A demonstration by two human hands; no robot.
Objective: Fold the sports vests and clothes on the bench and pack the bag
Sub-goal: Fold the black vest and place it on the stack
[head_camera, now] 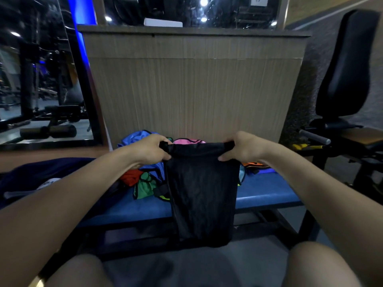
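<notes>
A black drawstring bag (202, 195) hangs in front of the blue bench (267, 195), held up by its top edge. My left hand (150, 151) grips the bag's left top corner and my right hand (241, 149) grips the right top corner. Behind the bag, a heap of sports vests lies on the bench: a blue one (134, 137), a pink one (187, 141), a red one (130, 177), a green one (145, 188) and an orange one (253, 165). The bag hides part of the heap.
A dark blue garment (47, 172) lies at the bench's left end. A wood-panel counter (192, 90) stands right behind the bench. A black gym seat machine (346, 79) is at the right, a mirror (39, 79) at the left. My knees show at the bottom.
</notes>
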